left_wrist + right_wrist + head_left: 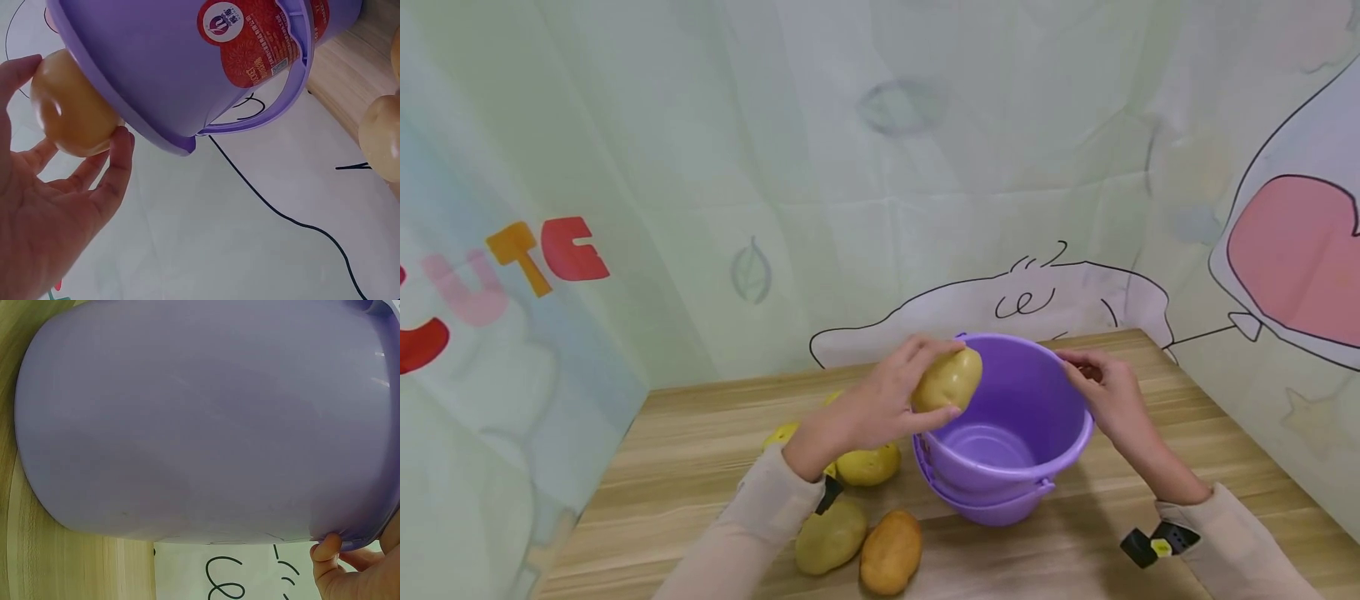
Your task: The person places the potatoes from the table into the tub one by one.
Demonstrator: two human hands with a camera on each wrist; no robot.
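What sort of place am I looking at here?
Likely an indoor corner, perhaps staged for play or filming: cartoon-printed cloth hangs behind a wood-grain table, with a purple bucket and potatoes.

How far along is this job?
Done: little, it seems; the right hand grips the bucket, and nothing shows inside. In hand: the left hand holds a potato beside the bucket. Remaining: a brown piece, an olive one and yellow ones on the table, perhaps to follow.
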